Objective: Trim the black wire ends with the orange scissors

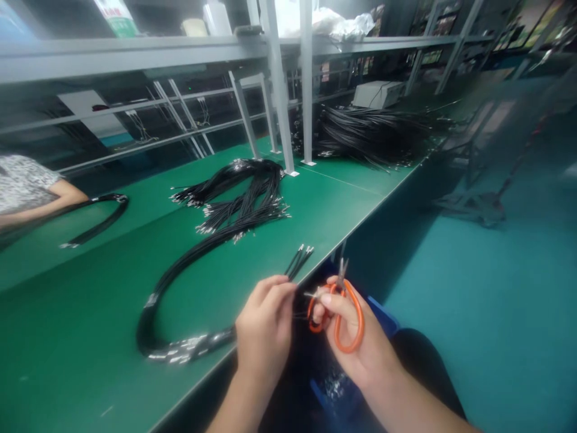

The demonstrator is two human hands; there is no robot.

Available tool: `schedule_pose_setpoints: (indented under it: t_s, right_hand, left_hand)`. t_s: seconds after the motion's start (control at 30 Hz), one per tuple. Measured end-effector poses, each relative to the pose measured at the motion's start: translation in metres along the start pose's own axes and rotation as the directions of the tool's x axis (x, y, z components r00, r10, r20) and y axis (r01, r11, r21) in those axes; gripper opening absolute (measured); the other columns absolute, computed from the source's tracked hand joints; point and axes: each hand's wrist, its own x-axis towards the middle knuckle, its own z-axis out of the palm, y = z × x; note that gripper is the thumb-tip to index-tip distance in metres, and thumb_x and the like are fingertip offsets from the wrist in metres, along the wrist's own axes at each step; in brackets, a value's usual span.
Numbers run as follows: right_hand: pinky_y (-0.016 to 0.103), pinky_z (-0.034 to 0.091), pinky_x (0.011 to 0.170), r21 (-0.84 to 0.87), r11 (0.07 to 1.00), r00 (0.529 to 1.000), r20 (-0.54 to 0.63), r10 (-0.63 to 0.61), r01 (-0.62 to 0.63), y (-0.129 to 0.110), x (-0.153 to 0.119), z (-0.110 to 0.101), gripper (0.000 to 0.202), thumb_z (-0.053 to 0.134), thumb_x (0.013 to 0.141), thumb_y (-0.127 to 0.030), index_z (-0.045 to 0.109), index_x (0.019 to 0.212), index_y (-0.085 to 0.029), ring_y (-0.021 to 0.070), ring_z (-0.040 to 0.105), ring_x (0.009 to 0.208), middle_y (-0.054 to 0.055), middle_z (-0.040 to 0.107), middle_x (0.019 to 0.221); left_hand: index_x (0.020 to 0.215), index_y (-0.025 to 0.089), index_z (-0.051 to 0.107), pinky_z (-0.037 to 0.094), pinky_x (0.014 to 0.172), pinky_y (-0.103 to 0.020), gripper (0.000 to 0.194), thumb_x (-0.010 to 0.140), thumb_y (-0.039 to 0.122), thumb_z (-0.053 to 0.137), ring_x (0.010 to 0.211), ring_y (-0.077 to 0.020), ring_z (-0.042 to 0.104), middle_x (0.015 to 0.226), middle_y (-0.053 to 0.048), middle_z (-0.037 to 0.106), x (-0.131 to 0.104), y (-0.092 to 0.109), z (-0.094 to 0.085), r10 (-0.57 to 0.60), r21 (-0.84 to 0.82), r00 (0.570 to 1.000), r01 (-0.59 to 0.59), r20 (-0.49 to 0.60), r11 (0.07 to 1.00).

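My left hand (265, 319) is closed around several thin black cables (297, 264), whose silvery ends stick out above the fingers near the table edge. From behind that hand a thick black cable bundle (155, 282), wrapped in shiny clear film in places, curves left and back across the green table. Orange-handled scissors (360, 319) are in my right hand (351, 319), their blades pointing up and slightly apart. Between its thumb and fingertips a small pale piece also shows, too small to name. A thin strand runs between the two hands.
More black cable bundles (252, 186) lie on the green table (108, 313) near the shelf posts (283, 90). A large cable pile (369, 135) and a white box (378, 94) are farther back. At left, another person's arm (67, 193) rests by a cable bundle. A blue bin (383, 316) stands below the edge.
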Motion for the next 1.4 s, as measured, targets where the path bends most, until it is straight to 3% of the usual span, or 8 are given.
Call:
schedule_pose_setpoints:
  t_s: [0.1, 0.17, 0.47, 0.77, 1.0, 1.13, 1.3, 1.4]
  right_hand:
    - [0.020, 0.045, 0.055, -0.036, 0.999, 0.999, 0.020, -0.037, 0.038, 0.001, 0.000, 0.001, 0.022, 0.060, 0.074, -0.006, 0.051, 0.088, -0.019, 0.0093, 0.056, 0.056, -0.003, 0.060, 0.066]
    - [0.019, 0.044, 0.054, -0.065, 0.997, 0.999, 0.027, -0.047, 0.049, 0.000, 0.001, 0.001, 0.021, 0.059, 0.075, -0.005, 0.050, 0.088, -0.019, 0.0081, 0.053, 0.053, -0.004, 0.059, 0.064]
    - [0.021, 0.047, 0.061, -0.318, 0.913, 0.966, 0.036, -0.258, 0.256, -0.006, 0.005, 0.003, 0.037, 0.077, 0.070, -0.018, 0.049, 0.094, -0.022, 0.0076, 0.056, 0.061, -0.004, 0.065, 0.079]
    - [0.022, 0.047, 0.058, -0.310, 0.920, 0.971, 0.069, -0.229, 0.239, -0.003, 0.006, -0.001, 0.028, 0.066, 0.075, -0.012, 0.046, 0.092, -0.023, 0.0083, 0.056, 0.057, -0.006, 0.060, 0.070]
    - [0.023, 0.052, 0.066, -0.653, 0.558, 0.835, 0.226, -0.502, 0.512, -0.004, 0.003, -0.011, 0.029, 0.062, 0.077, -0.011, 0.050, 0.098, -0.027, 0.0120, 0.062, 0.076, 0.000, 0.067, 0.094]
    - [0.024, 0.053, 0.066, -0.720, 0.241, 0.682, 0.415, -0.603, 0.651, 0.002, 0.007, -0.013, 0.032, 0.062, 0.075, -0.008, 0.053, 0.099, -0.026, 0.0147, 0.065, 0.079, 0.001, 0.068, 0.092]
    - [0.025, 0.054, 0.062, -0.720, -0.110, 0.455, 0.541, -0.707, 0.685, 0.011, 0.009, -0.015, 0.028, 0.067, 0.073, -0.014, 0.057, 0.097, -0.025, 0.0169, 0.066, 0.071, -0.001, 0.068, 0.080]
    - [0.028, 0.054, 0.062, -0.748, -0.171, 0.435, 0.539, -0.721, 0.642, 0.013, 0.008, -0.018, 0.030, 0.069, 0.073, -0.014, 0.058, 0.097, -0.027, 0.0188, 0.066, 0.069, 0.000, 0.068, 0.079]
  left_hand:
    - [0.096, 0.021, 0.064, 0.050, 0.069, -0.024, 0.014, 0.086, 0.017, 0.054, 0.078, -0.0162, 0.065, 0.088, -0.003, 0.069, -0.001, 0.006, 0.000, -0.212, -0.274, 0.926, 0.301, 0.312, 0.913]
    - [0.087, 0.019, 0.064, 0.049, 0.068, -0.024, 0.009, 0.086, 0.019, 0.055, 0.073, -0.0152, 0.064, 0.080, -0.001, 0.069, -0.003, 0.008, 0.002, -0.252, -0.368, 0.884, 0.403, 0.395, 0.838]
    - [0.077, 0.018, 0.063, 0.042, 0.062, -0.022, 0.010, 0.083, 0.023, 0.058, 0.066, -0.0133, 0.057, 0.072, 0.000, 0.064, -0.007, 0.007, 0.012, -0.319, -0.290, 0.885, 0.421, 0.338, 0.860]
    - [0.076, 0.016, 0.062, 0.040, 0.056, -0.021, 0.014, 0.082, 0.029, 0.060, 0.060, -0.0110, 0.050, 0.070, 0.000, 0.061, -0.005, 0.004, 0.010, -0.342, -0.480, 0.848, 0.516, 0.405, 0.710]
    - [0.074, 0.015, 0.059, 0.038, 0.053, -0.020, 0.016, 0.080, 0.029, 0.062, 0.057, -0.0099, 0.046, 0.067, 0.001, 0.057, -0.003, 0.002, 0.007, -0.360, -0.525, 0.821, 0.564, 0.444, 0.638]
    - [0.072, 0.014, 0.059, 0.038, 0.053, -0.020, 0.016, 0.080, 0.028, 0.062, 0.056, -0.0092, 0.045, 0.063, 0.002, 0.054, -0.001, 0.002, 0.006, -0.358, -0.530, 0.822, 0.563, 0.443, 0.634]
    - [0.077, 0.015, 0.063, 0.040, 0.056, -0.020, 0.013, 0.080, 0.027, 0.063, 0.059, -0.0097, 0.049, 0.069, 0.001, 0.059, -0.005, 0.002, 0.006, -0.357, -0.536, 0.834, 0.546, 0.422, 0.644]
    - [0.077, 0.015, 0.063, 0.041, 0.056, -0.020, 0.011, 0.080, 0.026, 0.063, 0.059, -0.0096, 0.050, 0.069, 0.001, 0.059, -0.007, 0.002, 0.007, -0.366, -0.574, 0.847, 0.531, 0.387, 0.623]
